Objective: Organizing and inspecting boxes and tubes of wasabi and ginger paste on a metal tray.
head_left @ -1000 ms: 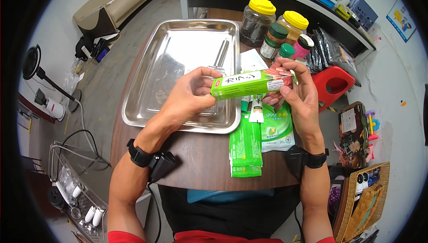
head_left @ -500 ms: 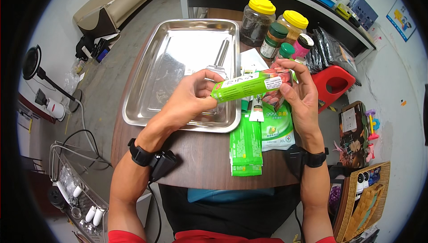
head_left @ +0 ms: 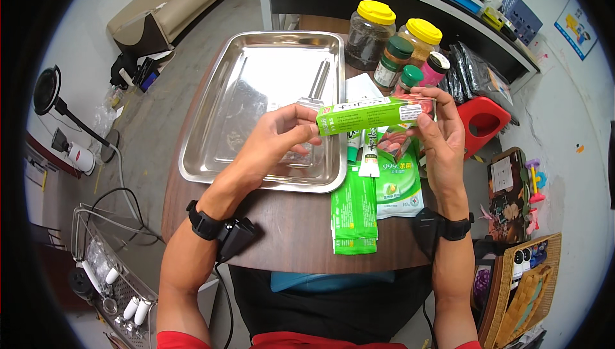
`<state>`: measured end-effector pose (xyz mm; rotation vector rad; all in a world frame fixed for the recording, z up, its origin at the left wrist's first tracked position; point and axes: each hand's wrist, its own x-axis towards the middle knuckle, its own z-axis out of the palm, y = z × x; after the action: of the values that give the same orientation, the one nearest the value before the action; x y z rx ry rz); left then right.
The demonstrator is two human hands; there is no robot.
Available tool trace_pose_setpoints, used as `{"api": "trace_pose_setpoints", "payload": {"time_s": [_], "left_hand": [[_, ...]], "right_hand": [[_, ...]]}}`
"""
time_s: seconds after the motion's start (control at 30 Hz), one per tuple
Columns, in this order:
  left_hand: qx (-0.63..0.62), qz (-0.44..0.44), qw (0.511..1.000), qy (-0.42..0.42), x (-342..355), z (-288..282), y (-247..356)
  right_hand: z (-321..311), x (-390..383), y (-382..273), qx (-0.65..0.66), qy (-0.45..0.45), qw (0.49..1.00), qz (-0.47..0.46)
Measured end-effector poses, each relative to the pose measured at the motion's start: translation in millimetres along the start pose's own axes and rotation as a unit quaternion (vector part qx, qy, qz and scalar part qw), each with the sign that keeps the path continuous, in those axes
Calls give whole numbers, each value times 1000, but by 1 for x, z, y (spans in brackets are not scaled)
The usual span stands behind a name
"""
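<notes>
A narrow green and white carton (head_left: 362, 118) is held level above the table, its right end pinched between the thumb and fingers of my right hand (head_left: 442, 128). At its left end is my left hand (head_left: 278, 137), thumb and fingers apart and loosely curved, the tips right beside the carton's end. Below the carton lie a small white and green tube (head_left: 369, 154), a box with a red food picture (head_left: 396, 141), a green and white soft pack (head_left: 400, 189) and flat green packets (head_left: 354, 208). A metal tool with a straight handle (head_left: 320, 80) rests in the steel tray (head_left: 262, 184).
Two jars with yellow lids (head_left: 371, 35), a green-lidded shaker jar (head_left: 393, 61), a smaller green-lidded jar (head_left: 411, 77) and a pink container (head_left: 434, 68) stand at the back right. Black plastic bags (head_left: 477, 70) and a red stool (head_left: 483, 125) are beyond the table's right edge.
The carton has shifted right and slightly up, turning closer to level. My left thumb has come off its lower edge, and the left fingers have opened.
</notes>
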<state>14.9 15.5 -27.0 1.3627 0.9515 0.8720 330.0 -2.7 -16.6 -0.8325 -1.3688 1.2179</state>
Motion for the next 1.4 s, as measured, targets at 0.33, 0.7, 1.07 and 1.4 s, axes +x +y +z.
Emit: {"api": "trace_pose_setpoints", "payload": {"time_s": [0.33,0.7,1.07,1.4], "left_hand": [[10,5,1000,-4,-6,0,2],[22,12,1000,-7,-8,-2,7],[34,12,999,-19,-3,4,10],[28,20,999,-22,-3,2,9]], "right_hand": [[2,1,0,8,22,1000,-21],[1,2,0,18,44,998,-46],[-6,-7,0,29,76,995,-64],[-5,-6,1,23,92,992,-78]]}}
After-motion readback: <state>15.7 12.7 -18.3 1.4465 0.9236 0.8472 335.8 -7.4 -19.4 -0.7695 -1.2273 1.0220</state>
